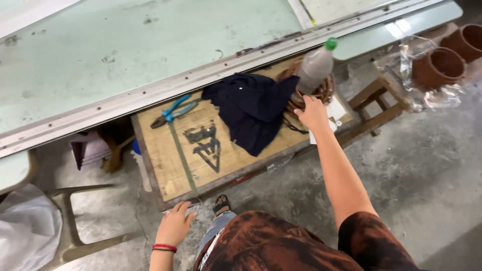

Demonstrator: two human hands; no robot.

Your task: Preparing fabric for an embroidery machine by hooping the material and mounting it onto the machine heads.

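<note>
My right hand point(313, 113) reaches out over a low wooden board table point(165, 160) and grips the base of a cloudy plastic bottle point(315, 67) with a green cap. The bottle is tilted away from me above a coil of brown rope point(327, 90). A dark navy cloth point(251, 108) lies crumpled just left of the hand. Blue-handled pliers point(173, 111) rest near the board's far left corner. My left hand point(175, 223), with a red band at the wrist, hangs low at the board's near edge, fingers curled around something small and clear that I cannot make out.
A long pale green work table with a metal rail point(150, 90) runs across the top. A wooden stool point(374, 108) stands to the right, with brown clay pots point(442, 62) and clear plastic wrap beyond. A metal frame point(75, 216) and white bag point(25, 228) are at left.
</note>
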